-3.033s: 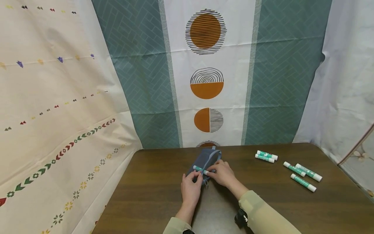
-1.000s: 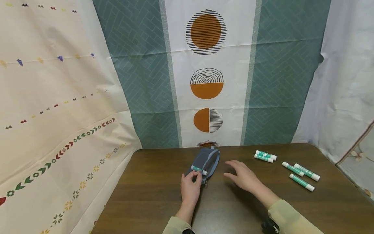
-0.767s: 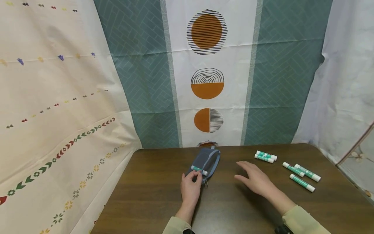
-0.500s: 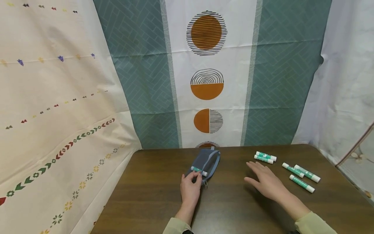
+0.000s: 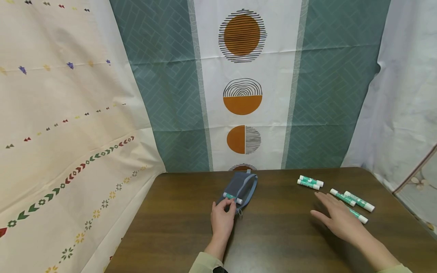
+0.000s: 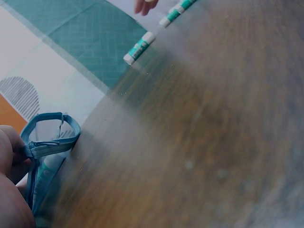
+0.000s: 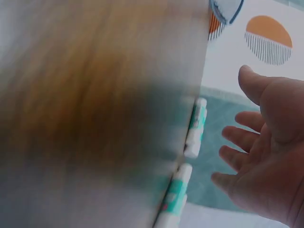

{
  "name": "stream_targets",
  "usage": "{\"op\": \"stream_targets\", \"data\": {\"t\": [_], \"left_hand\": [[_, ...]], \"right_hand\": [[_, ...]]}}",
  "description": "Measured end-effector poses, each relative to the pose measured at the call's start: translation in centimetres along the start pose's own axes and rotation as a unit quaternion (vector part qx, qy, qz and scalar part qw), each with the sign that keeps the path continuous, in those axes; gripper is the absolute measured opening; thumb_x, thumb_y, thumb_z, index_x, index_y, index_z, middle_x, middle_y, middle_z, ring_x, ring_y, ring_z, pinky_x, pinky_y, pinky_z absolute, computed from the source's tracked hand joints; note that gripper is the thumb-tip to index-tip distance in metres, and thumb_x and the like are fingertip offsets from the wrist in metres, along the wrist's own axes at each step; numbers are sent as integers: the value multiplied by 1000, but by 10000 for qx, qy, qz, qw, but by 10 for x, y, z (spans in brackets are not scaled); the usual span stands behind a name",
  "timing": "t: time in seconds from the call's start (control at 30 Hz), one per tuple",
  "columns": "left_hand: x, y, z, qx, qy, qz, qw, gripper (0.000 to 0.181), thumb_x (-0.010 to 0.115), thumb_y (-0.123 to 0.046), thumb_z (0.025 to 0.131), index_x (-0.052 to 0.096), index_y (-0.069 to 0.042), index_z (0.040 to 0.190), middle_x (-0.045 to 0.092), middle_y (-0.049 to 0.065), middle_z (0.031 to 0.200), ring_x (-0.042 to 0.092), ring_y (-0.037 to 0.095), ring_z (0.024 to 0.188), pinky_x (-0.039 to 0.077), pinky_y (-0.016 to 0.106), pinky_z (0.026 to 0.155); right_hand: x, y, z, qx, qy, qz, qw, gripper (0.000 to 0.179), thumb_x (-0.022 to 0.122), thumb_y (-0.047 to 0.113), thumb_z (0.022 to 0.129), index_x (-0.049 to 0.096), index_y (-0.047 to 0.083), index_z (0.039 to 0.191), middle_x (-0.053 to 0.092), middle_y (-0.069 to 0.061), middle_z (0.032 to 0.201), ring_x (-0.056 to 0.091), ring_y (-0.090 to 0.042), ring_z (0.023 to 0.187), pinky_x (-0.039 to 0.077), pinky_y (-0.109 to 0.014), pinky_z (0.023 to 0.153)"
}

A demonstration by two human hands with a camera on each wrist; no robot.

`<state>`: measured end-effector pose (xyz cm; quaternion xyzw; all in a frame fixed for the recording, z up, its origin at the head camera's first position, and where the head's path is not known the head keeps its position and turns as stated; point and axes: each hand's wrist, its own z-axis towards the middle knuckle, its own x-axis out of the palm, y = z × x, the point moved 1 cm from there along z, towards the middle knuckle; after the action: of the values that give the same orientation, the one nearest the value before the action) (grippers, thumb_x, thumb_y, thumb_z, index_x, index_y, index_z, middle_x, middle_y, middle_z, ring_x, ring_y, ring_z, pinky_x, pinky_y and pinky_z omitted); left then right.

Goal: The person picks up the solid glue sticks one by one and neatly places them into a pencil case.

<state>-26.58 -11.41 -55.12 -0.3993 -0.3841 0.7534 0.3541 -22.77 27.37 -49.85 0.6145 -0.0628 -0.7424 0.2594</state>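
My left hand [image 5: 223, 220] pinches the near edge of a small blue-grey zip pouch [image 5: 235, 185], whose zipped mouth gapes to the right. A green-and-white glue stick [image 5: 229, 196] lies at the pouch's near end; in the left wrist view it shows faintly through the pouch [image 6: 52, 149] side. My right hand [image 5: 343, 222] hovers palm down with spread fingers, holding nothing. It partly covers a glue stick [image 5: 360, 217]. Just beyond its fingertips lie two more, one glue stick [image 5: 341, 197] against a larger glue stick [image 5: 360, 201].
Farther back on the brown table [image 5: 273, 235], two glue sticks lie side by side, the rear glue stick [image 5: 312, 181] against the front glue stick [image 5: 308, 184]. Behind the table hangs a patterned cloth [image 5: 244, 106], with pale cloth [image 5: 68, 151] along the left side.
My right hand has let go of the glue stick at the pouch and moved right, over to the loose glue sticks. The left hand keeps its pinch on the pouch.
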Motion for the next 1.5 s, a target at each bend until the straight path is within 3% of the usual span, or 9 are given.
{"op": "stream_targets", "data": {"t": [0.3,0.47,0.7,0.9,1.07,1.5], "left_hand": [[0,-3,0,106,64,-4,9999,7,79,-7,97,85,-10,94,84,-4,109,77,29,121,28,62,132],[-2,-1,-2,87,61,-52,9999,8,79,-8,98,86,-10,96,84,-4,109,76,30,122,27,61,132],[-7,4,-8,58,0,-9,10000,6,80,-8,97,85,-10,93,84,-4,108,77,31,121,28,64,131],[-3,4,-3,60,50,-43,10000,7,80,-9,98,85,-12,94,84,-5,109,76,29,122,27,62,132],[-1,3,-2,178,14,-7,9998,6,80,-9,96,85,-11,93,84,-3,108,77,31,120,29,64,130],[-2,0,-2,164,8,-34,9999,7,79,-7,97,84,-10,92,84,-2,108,77,31,121,28,63,131]], "right_hand": [[-14,-31,-23,215,-250,-120,9994,76,77,38,105,49,-9,157,48,-42,156,43,-68,140,40,-81,105],[-20,-46,-30,330,-198,-228,9990,74,77,36,105,48,-7,158,48,-45,153,46,-69,136,43,-83,101],[-20,-65,-42,718,276,-378,9963,82,70,48,108,45,-13,157,43,-48,153,44,-73,134,42,-87,99],[-26,-79,-50,1023,419,-444,9929,89,66,55,109,40,-15,157,40,-51,153,43,-76,131,45,-86,95],[-30,-85,-54,1342,690,-559,9870,96,62,63,108,39,-18,155,40,-53,149,47,-76,127,48,-83,92],[-33,-96,-56,1687,1289,-523,9758,104,59,69,106,39,-24,150,40,-56,146,47,-76,127,48,-82,95]]}}
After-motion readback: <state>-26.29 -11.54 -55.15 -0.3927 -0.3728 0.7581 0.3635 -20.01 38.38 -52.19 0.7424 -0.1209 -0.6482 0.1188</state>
